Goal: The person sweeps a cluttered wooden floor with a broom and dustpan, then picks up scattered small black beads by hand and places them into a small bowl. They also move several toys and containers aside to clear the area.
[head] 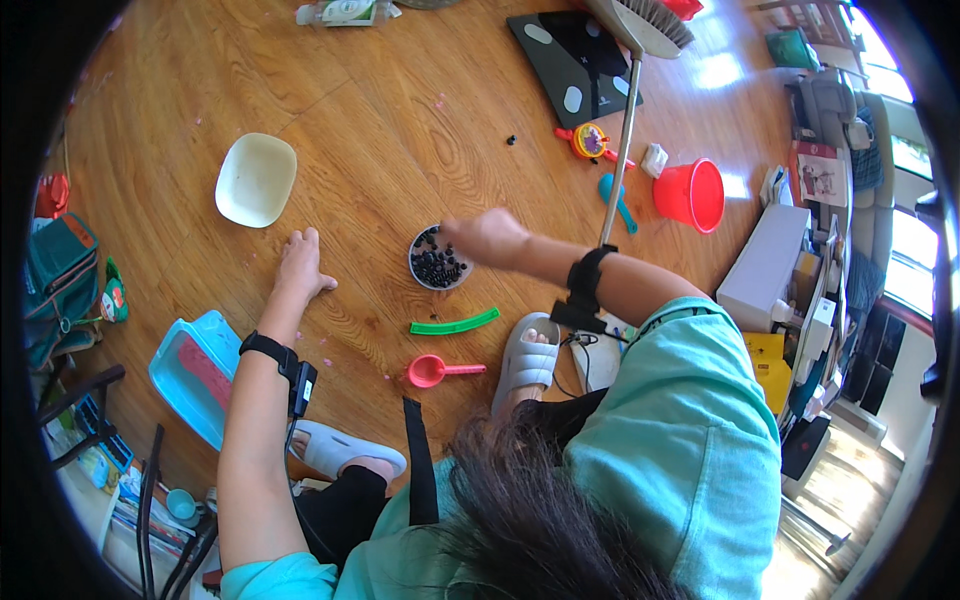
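My left hand (301,264) rests on or just above the wooden floor, holding nothing, with the thumb spread out to the right. Just beyond its fingertips is a cream plastic bowl (256,180), which looks bare inside. My right hand (486,238), blurred, is at the right rim of a round clear dish (439,279) full of small black pieces (437,268). Its fingertips reach over the dish; whether they pinch a piece is hidden. Nearer to me, a curved green plastic strip (455,322) and a red toy scoop (427,370) lie on the floor.
A broom (634,97) slants down on the right, by a black bathroom scale (574,67). Near it are a red bucket (697,196), a teal scoop (616,202) and a yellow-red toy (588,141). One black piece (511,140) lies alone. A blue basin (196,367) stands left.
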Motion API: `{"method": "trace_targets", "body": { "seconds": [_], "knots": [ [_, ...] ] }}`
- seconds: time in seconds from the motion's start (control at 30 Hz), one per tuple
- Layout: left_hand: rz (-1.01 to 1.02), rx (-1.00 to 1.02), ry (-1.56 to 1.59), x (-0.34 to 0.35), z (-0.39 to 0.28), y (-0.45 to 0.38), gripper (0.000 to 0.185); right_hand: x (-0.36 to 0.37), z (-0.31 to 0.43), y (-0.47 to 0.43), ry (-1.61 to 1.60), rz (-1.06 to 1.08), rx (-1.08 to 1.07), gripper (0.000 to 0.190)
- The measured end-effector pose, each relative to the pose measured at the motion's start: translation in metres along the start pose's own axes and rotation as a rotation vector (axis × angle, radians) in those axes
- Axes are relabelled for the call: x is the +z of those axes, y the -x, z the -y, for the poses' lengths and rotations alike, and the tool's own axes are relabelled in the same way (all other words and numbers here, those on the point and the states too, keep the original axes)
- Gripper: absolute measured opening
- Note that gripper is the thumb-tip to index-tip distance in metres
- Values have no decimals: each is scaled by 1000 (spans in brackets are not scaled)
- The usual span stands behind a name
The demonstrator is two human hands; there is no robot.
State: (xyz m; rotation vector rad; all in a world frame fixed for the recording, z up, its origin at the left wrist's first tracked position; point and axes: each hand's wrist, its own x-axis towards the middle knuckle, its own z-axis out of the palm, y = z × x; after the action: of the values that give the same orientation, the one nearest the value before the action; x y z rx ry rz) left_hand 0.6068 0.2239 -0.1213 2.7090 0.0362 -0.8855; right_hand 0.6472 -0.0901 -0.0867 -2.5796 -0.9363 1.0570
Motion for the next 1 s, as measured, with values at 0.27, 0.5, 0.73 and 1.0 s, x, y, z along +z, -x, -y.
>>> {"method": "trace_targets", "body": {
  "seconds": [0.27,0.5,0.73,1.0],
  "knots": [
    [40,-39,-10,-5,-7,0,73,-45,-115,-40,35,-378,665,25],
    [-1,23,6,0,-1,-2,71,-14,-124,-53,334,-454,578,18],
    [13,-10,-8,0,0,-5,72,-26,-89,-45,23,-483,348,18],
    [65,-36,-58,-2,-1,-5,71,8,18,2,-98,-67,-59,17]
  ]
}}
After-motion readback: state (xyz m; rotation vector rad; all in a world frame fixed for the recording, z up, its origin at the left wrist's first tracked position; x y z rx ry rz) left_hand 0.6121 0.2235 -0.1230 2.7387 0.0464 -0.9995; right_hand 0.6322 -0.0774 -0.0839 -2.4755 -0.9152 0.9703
